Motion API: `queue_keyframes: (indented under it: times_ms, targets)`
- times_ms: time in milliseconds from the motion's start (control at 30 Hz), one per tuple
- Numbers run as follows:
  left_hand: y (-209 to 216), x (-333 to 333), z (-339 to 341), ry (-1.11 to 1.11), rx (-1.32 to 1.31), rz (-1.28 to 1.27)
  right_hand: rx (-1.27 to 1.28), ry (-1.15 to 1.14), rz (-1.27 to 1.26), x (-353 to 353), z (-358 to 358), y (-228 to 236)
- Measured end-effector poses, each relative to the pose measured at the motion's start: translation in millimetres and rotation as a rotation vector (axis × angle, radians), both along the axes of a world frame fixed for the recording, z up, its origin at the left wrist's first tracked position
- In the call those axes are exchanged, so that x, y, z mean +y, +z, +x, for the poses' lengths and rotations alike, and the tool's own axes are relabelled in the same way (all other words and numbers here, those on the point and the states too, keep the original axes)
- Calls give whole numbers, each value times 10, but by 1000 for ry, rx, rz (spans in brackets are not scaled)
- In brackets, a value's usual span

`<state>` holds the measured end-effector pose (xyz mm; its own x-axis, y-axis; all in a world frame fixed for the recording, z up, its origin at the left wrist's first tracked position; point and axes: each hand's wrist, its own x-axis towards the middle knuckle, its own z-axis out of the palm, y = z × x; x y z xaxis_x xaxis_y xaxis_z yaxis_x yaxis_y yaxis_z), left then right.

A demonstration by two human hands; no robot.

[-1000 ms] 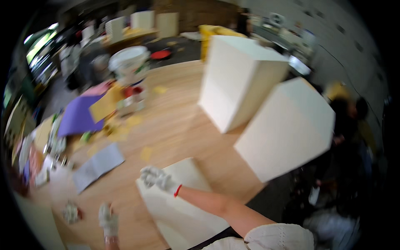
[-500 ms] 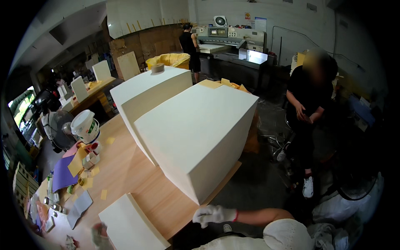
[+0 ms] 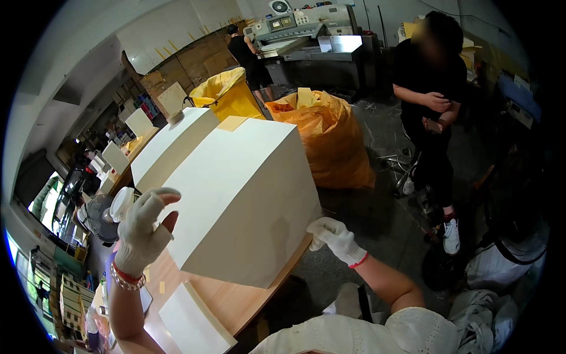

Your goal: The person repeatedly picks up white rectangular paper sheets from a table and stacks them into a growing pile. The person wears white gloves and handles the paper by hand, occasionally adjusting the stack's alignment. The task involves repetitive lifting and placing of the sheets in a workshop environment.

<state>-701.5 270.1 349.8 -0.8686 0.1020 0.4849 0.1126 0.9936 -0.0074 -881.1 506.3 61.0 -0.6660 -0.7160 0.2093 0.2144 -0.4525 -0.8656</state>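
My left hand, in a white knit glove with a bracelet at the wrist, is raised in front of the left side of a tall stack of white paper. Its thumb and fingers are spread apart with nothing between them. My right hand, gloved too, hovers by the table's right edge near the stack's lower right corner. Its fingers are curled, and no object shows in them. A lower stack of white sheets lies at the table's near edge. Behind the tall stack stands another white stack with a tape roll on top.
Beyond the wooden table stand an orange sack and a yellow bin. A seated person is at the right; another person works at a large cutting machine. A fan stands left.
My left hand has come up from the small stack at the lower left to beside the tall stack. My right hand has moved up and right. The view has shifted.
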Motion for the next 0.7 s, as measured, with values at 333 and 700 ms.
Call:
queue_keyframes:
  times_ms: [333,700]
  targets:
    - [19,497,-1707,180,-321,126,38,178,-82,-51,-1386,77]
    - [153,329,-2879,1019,-563,166,-37,545,-192,-385,-2127,3]
